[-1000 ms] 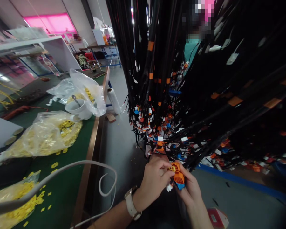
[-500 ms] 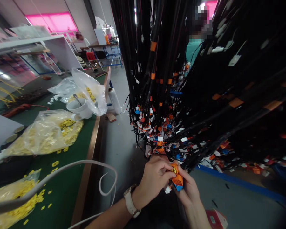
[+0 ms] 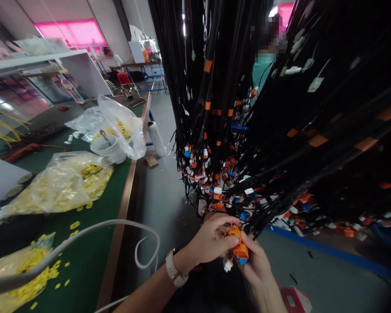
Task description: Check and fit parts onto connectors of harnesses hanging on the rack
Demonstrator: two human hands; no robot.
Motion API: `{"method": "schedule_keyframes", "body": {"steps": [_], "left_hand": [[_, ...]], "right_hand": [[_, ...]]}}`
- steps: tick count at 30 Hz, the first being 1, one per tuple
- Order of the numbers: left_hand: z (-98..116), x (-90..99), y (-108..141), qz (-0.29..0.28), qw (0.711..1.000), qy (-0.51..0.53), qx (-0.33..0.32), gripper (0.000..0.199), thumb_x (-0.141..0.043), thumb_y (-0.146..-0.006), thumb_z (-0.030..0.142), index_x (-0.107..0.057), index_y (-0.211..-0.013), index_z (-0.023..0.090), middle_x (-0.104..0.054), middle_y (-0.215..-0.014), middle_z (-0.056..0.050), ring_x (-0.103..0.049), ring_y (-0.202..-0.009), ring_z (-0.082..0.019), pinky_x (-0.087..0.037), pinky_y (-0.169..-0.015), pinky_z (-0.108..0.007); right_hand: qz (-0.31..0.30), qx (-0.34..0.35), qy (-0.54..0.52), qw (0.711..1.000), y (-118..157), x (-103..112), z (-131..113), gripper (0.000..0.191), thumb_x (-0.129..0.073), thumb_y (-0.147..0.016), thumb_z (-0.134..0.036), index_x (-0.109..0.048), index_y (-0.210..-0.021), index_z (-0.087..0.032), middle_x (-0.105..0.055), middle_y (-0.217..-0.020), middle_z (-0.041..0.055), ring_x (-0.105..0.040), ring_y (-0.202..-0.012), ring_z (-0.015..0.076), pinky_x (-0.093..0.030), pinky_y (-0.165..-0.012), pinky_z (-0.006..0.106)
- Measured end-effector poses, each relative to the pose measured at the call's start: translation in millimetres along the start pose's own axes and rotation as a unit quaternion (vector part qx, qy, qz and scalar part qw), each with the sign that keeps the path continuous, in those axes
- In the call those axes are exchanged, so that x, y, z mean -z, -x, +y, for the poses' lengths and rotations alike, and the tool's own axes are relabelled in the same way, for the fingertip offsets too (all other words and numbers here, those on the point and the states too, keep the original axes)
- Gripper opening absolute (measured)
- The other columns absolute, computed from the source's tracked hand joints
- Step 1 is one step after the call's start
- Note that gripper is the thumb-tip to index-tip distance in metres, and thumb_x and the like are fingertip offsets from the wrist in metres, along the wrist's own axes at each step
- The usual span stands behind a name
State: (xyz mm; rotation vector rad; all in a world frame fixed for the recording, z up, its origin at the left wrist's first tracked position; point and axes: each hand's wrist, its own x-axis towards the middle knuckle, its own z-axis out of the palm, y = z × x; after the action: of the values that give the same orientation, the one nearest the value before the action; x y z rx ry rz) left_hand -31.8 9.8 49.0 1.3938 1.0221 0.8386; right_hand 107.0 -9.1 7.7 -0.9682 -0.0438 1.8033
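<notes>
An orange wire connector [image 3: 240, 249] is held between both hands at the lower middle of the head view. My left hand [image 3: 211, 239], with a pale-strapped watch at the wrist, is closed on its left side, the thumb pressed on the orange housing. My right hand [image 3: 258, 258] is closed around the right side. A blue connector [image 3: 243, 261] shows just under the orange one, and a small white connector [image 3: 228, 264] hangs below my left fingers. Behind the hands hang bundles of black wire harness [image 3: 220, 87] with orange tape bands and many-coloured connectors at their ends.
On the left stands a green-topped bench [image 3: 87, 243] with plastic bags of yellow pieces [image 3: 68, 182], loose yellow bits and a white cup [image 3: 109, 148]. A grey cable [image 3: 117, 221] loops past its edge. A blue rail [image 3: 326, 252] and a red box [image 3: 295, 300] lie right. People are beyond.
The small yellow piece seen at my left fingertips on the connector no longer shows. My left thumb now lies across the orange housing, which has turned a little and shifted slightly left.
</notes>
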Motion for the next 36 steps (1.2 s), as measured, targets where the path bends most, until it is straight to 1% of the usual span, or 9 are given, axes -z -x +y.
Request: {"method": "schedule_keyframes", "body": {"steps": [2, 6, 8, 12, 19, 25, 28, 32, 36], "left_hand": [[0.4, 0.5, 0.1, -0.024, 1.000, 0.011, -0.017, 0.037, -0.062, -0.075, 0.016, -0.063, -0.112, 0.021, -0.055, -0.118, -0.008, -0.054, -0.107, -0.019, -0.044, -0.093, -0.030], [-2.4, -1.0, 1.3, 0.014, 0.996, -0.042, -0.080, 0.031, -0.065, -0.073, 0.017, -0.066, -0.104, 0.021, -0.055, -0.112, -0.007, -0.052, -0.108, -0.019, -0.040, -0.100, -0.034], [-3.4, -2.1, 2.0, 0.028, 0.991, -0.066, -0.109, 0.029, -0.065, -0.073, 0.016, -0.066, -0.102, 0.019, -0.057, -0.108, -0.008, -0.053, -0.106, -0.020, -0.040, -0.098, -0.035], [-2.2, -3.2, 3.2, 0.024, 0.986, -0.087, -0.137, 0.029, -0.061, -0.074, 0.013, -0.064, -0.103, 0.015, -0.059, -0.103, -0.010, -0.056, -0.101, -0.019, -0.044, -0.093, -0.033], [-2.2, -4.5, 6.0, 0.053, 0.982, -0.114, -0.141, 0.031, -0.062, -0.074, 0.016, -0.065, -0.105, 0.015, -0.058, -0.100, -0.010, -0.056, -0.095, -0.020, -0.047, -0.087, -0.033], [-4.0, 0.3, 5.8, -0.004, 0.989, -0.061, -0.132, 0.037, -0.058, -0.075, 0.010, -0.062, -0.111, 0.015, -0.058, -0.107, -0.010, -0.056, -0.099, -0.019, -0.043, -0.093, -0.034], [-4.4, 1.0, 5.8, 0.010, 0.991, -0.046, -0.128, 0.036, -0.058, -0.073, 0.008, -0.064, -0.107, 0.014, -0.058, -0.103, -0.010, -0.056, -0.097, -0.019, -0.043, -0.092, -0.034], [-2.8, -0.9, 7.3, 0.043, 0.989, -0.073, -0.122, 0.035, -0.059, -0.070, 0.006, -0.066, -0.104, 0.015, -0.058, -0.097, -0.008, -0.056, -0.092, -0.018, -0.046, -0.085, -0.032], [-3.5, -1.6, 7.6, 0.053, 0.988, -0.086, -0.114, 0.037, -0.062, -0.068, 0.007, -0.066, -0.103, 0.017, -0.061, -0.098, -0.007, -0.057, -0.093, -0.018, -0.045, -0.087, -0.032]], "right_hand": [[0.005, 0.005, 0.001, 1.000, 1.1, 1.0, -0.2, 0.029, -0.089, -0.040, -0.022, -0.068, -0.060, -0.016, -0.069, -0.061, 0.0022, -0.062, -0.053, 0.0142, -0.052, -0.053, 0.024], [-0.001, 0.009, 0.006, 1.000, -0.8, 4.4, 0.5, 0.031, -0.088, -0.041, -0.023, -0.070, -0.065, -0.016, -0.069, -0.064, 0.0020, -0.060, -0.051, 0.0127, -0.049, -0.049, 0.023], [-0.009, 0.010, 0.009, 1.000, -2.2, 6.0, 1.3, 0.030, -0.088, -0.044, -0.023, -0.070, -0.067, -0.017, -0.070, -0.066, 0.0018, -0.060, -0.052, 0.0126, -0.050, -0.051, 0.023], [-0.013, 0.004, 0.011, 1.000, -2.2, 7.2, 2.4, 0.029, -0.087, -0.045, -0.024, -0.071, -0.068, -0.018, -0.070, -0.068, 0.0017, -0.062, -0.056, 0.0132, -0.051, -0.056, 0.024], [-0.011, -0.006, 0.006, 1.000, 0.4, 7.6, 3.3, 0.029, -0.087, -0.046, -0.024, -0.070, -0.069, -0.018, -0.070, -0.066, 0.0015, -0.061, -0.054, 0.0129, -0.050, -0.053, 0.023], [-0.024, 0.002, 0.003, 1.000, 1.1, 7.4, 1.4, 0.026, -0.085, -0.049, -0.022, -0.070, -0.070, -0.019, -0.072, -0.075, 0.0030, -0.064, -0.060, 0.0161, -0.052, -0.059, 0.028], [-0.016, 0.003, 0.002, 1.000, 1.0, 5.1, 1.0, 0.026, -0.085, -0.049, -0.021, -0.071, -0.071, -0.019, -0.072, -0.073, 0.0035, -0.064, -0.060, 0.0170, -0.052, -0.058, 0.028], [0.000, 0.009, 0.010, 1.000, -0.5, 4.0, 1.1, 0.025, -0.086, -0.047, -0.019, -0.070, -0.066, -0.018, -0.071, -0.068, 0.0019, -0.063, -0.056, 0.0155, -0.052, -0.055, 0.026], [-0.019, 0.004, 0.023, 1.000, -2.8, 8.4, 0.9, 0.023, -0.085, -0.050, -0.023, -0.070, -0.067, -0.019, -0.071, -0.070, 0.0025, -0.063, -0.056, 0.0153, -0.052, -0.055, 0.026]]}}
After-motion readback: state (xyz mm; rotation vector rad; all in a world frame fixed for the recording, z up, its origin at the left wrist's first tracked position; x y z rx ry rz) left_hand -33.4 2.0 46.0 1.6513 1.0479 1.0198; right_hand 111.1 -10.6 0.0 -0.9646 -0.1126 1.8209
